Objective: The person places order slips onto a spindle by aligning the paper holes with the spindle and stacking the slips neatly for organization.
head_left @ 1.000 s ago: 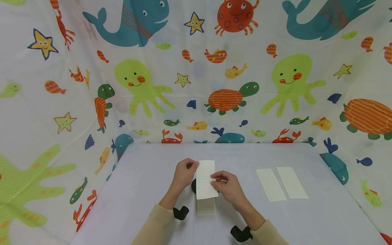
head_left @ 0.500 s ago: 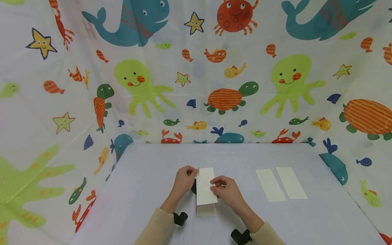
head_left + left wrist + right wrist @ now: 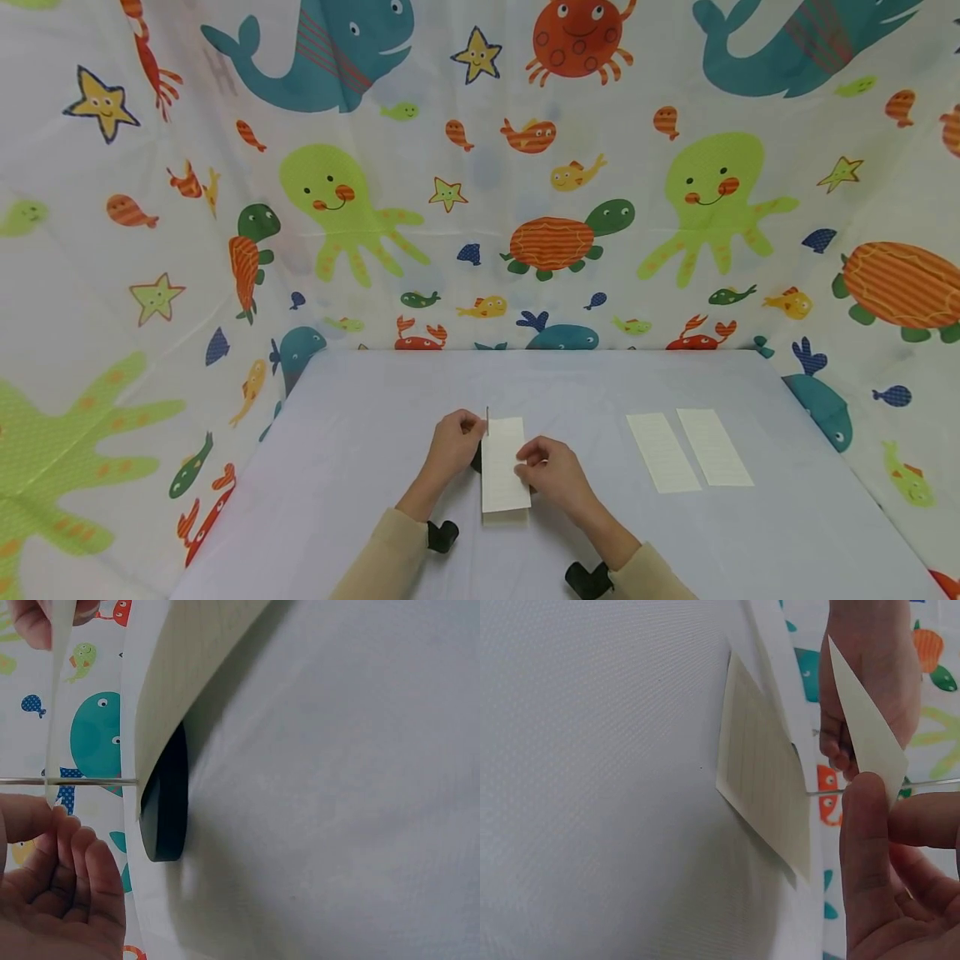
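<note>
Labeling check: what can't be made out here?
Head: most of the lower slip, under the held slip.
Head: any writing on the rightmost slip, too small.
Left wrist: tip of the spike, cut off by the left edge.
Left wrist: part of the black base, behind the lower slip.

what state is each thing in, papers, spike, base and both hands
Spike, upright
Held sheet, raised, pierced by the spike
Lower sheet, resting on the black base
Black base, on the table, partly covered
Inner loose sheet, flat
Outer loose sheet, flat
Left hand, pinching the held sheet
Right hand, pinching its right edge
</note>
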Demonstrator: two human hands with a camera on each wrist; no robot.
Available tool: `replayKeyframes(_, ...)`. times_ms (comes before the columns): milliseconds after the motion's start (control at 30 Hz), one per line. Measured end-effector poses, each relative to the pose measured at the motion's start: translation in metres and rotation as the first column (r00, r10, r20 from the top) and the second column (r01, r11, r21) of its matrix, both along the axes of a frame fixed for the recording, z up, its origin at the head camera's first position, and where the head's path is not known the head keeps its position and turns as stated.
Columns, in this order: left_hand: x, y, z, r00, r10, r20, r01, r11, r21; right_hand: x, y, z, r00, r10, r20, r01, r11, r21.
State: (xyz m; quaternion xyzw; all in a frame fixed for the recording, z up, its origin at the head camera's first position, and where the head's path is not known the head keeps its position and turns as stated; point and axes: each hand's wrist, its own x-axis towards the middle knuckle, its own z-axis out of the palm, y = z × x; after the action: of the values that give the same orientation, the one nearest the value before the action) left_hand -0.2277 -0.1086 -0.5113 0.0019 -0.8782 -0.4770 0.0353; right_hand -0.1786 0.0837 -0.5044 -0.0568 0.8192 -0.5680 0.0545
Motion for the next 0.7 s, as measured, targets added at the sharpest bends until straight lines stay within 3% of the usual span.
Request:
replayKeyframes(300,-0.002,-0.003,-0.011,0.998,-0.03,0.06,0.035,0.997,-0.072,-0.001,0.0,-0.007,0.999,0.048,-0.019,-0.047,0.998,0.048)
replayKeyframes(500,-0.005,-0.006,-0.017,0.995,-0.089,0.051,0.095,0.987,-0.133,-0.001,-0.001,-0.011,0.996,0.073,-0.054,-0.066,0.99,0.123)
replayKeyframes(700,-0.006,-0.007,-0.018,0.993,-0.103,0.052,0.11,0.981,-0.16,0.0,-0.001,-0.015,0.989,0.114,-0.093,-0.098,0.982,0.162)
